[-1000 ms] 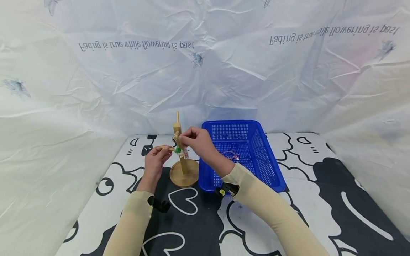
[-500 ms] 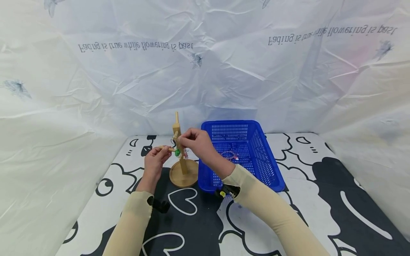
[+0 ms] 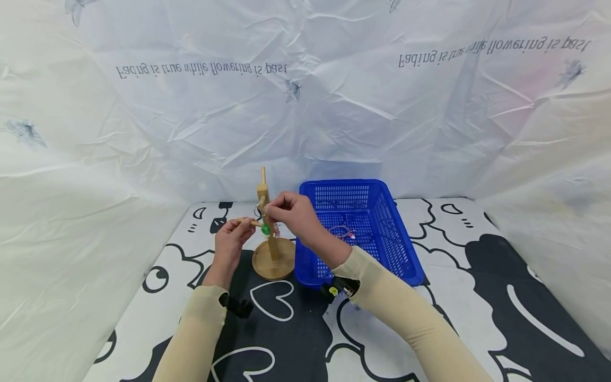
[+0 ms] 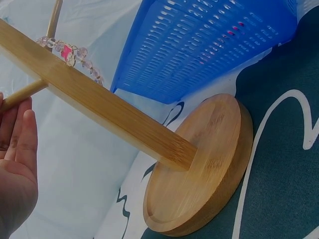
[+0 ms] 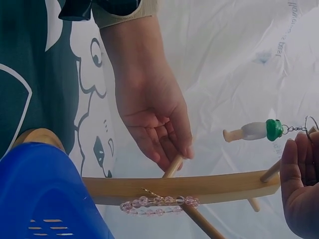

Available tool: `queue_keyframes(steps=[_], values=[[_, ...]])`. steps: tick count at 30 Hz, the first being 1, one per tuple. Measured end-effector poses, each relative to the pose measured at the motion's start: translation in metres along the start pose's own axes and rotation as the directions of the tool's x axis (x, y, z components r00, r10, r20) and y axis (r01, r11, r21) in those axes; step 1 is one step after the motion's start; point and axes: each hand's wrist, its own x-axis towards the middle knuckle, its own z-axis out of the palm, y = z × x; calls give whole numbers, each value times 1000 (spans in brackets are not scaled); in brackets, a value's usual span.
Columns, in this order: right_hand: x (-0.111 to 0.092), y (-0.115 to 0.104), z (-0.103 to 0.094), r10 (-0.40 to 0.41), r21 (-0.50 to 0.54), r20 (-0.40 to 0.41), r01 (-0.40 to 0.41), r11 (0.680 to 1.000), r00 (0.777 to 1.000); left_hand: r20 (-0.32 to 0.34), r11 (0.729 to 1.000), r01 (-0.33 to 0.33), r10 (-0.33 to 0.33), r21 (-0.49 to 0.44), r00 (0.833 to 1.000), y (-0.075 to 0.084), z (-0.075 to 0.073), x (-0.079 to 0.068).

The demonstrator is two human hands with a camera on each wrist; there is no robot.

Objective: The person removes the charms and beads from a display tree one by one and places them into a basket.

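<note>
My left hand pinched a thin wooden peg. My right hand was a bit higher, and its fingers pinched the metal ring of a little doll keychain. The doll, green and white, hung just below my right fingers. A higher peg was right by them too, but I could not tell if the ring went around it.

Both pegs stuck out of a wooden post. A pink bead bracelet hung on the post's far side from my left hand. Below my hands, the round base sat flat on the cloth. To the right, partly under my right arm, was a blue basket with a pink loop in it.

The cloth was black and white, with hearts, eyes and wavy lines. Past my hands, a wrinkly white sheet made the wall, with gray flowers and upside-down words.
</note>
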Motion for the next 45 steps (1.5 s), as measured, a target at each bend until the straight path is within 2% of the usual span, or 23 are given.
queue_keyframes(steps=[11,19,26,30,34,45], values=[[0,-9,-11,20,-18,28,-20,1000,999,-8,1000,-8,8,-5,1000,1,0,2],[-1,-14,-27,44,-107,1,-44,993,999,-4,1000,-7,7,8,1000,2,0,2],[0,-11,-48,79,-138,-16,-81,987,997,-19,1000,-10,10,6,1000,1,1,0],[8,-12,-59,169,-193,-55,-176,965,984,-18,1000,-18,18,4,1000,0,1,0],[15,-11,-70,246,-268,-72,-256,929,967,-18,1000,-14,14,-2,1000,0,1,0],[27,15,-97,348,-383,-32,-333,861,937,-18,1000,0,0,3,1000,0,1,-1]])
